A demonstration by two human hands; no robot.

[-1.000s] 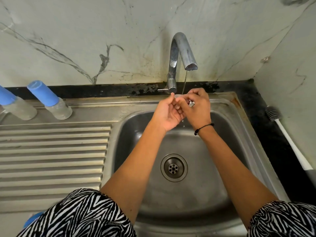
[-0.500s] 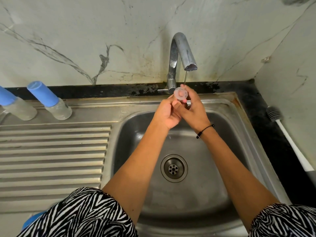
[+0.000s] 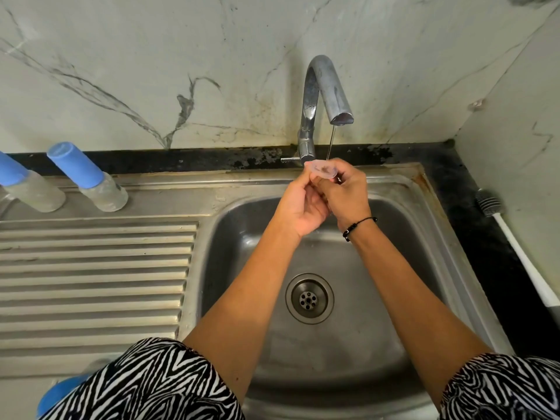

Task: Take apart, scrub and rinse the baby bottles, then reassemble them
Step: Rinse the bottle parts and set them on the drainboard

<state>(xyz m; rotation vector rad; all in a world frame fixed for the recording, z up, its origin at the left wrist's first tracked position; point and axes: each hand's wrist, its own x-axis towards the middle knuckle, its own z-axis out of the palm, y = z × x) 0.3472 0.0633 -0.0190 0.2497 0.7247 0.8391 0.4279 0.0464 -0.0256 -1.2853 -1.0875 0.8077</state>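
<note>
Together, both hands (image 3: pixel 325 198) pinch a clear, round silicone nipple (image 3: pixel 321 170) under thin water.

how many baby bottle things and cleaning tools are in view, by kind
capped bottles: 2, one and one at the left edge
clear teat: 1, pinched by the left hand and right hand
bottle brush: 1
total: 4
</note>
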